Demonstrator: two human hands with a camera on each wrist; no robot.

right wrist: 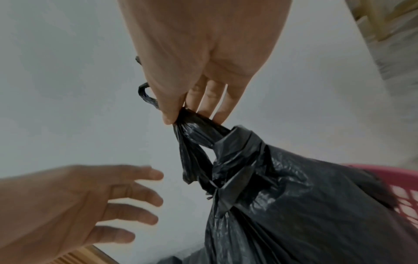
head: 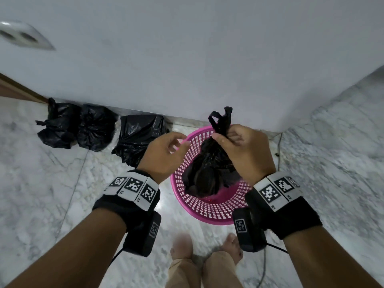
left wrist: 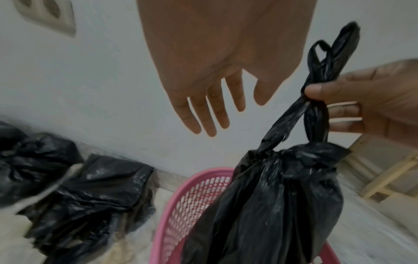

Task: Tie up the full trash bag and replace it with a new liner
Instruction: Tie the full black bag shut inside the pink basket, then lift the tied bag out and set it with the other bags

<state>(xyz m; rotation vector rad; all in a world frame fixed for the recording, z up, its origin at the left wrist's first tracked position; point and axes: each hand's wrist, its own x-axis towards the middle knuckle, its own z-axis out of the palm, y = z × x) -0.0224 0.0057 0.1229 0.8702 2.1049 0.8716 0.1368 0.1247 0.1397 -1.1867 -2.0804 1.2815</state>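
A full black trash bag point(head: 207, 171) point(left wrist: 278, 205) point(right wrist: 305, 205) hangs partly inside a pink plastic basket point(head: 207, 210) point(left wrist: 187, 205) point(right wrist: 405, 192) on the marble floor. Its top is knotted, and two handle loops point(head: 221, 119) point(left wrist: 330, 59) stick up above the knot. My right hand point(head: 239, 142) point(left wrist: 361, 100) point(right wrist: 192, 100) pinches the twisted handles just above the knot and holds the bag up. My left hand point(head: 168, 150) point(left wrist: 210, 100) point(right wrist: 108, 201) hovers to the left of the bag with fingers spread and holds nothing.
A folded black liner point(head: 139, 136) point(left wrist: 97, 196) lies on the floor left of the basket. Two tied black bags point(head: 76, 125) sit further left against the white wall. A wall socket point(head: 20, 36) is high on the left. My bare feet point(head: 205, 248) stand behind the basket.
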